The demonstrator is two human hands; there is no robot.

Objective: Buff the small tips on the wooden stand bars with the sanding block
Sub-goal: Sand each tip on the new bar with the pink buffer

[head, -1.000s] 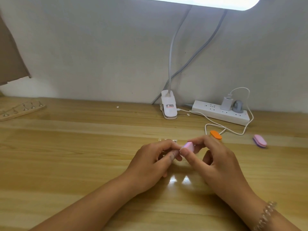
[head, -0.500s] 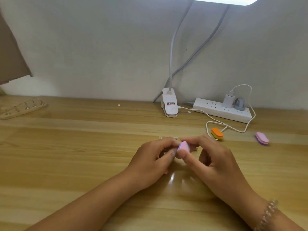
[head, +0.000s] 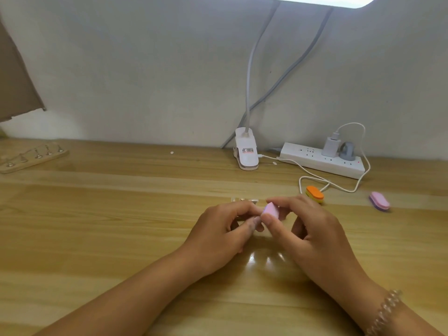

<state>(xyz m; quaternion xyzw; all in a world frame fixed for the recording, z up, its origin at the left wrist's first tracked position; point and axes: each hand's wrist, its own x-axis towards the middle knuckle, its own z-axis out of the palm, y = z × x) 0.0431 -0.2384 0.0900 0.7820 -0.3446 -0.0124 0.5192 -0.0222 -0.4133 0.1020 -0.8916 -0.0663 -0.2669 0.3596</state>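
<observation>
My right hand pinches a small pink sanding block between thumb and fingers at the middle of the table. My left hand curls its fingers round a wooden stand bar that is almost wholly hidden; only a few small clear tips show just above the knuckles. The block's end meets the left thumb and fingertips. A second wooden stand bar with several metal pegs lies at the far left, by the wall.
An orange sanding block and a pink-purple one lie on the table to the right. Against the wall stand a white lamp clamp and a power strip with a white cable looping forward.
The pink block has tipped slightly in my right fingers against the hidden bar. Both hands stay in the same spot; the view has shifted a little.
</observation>
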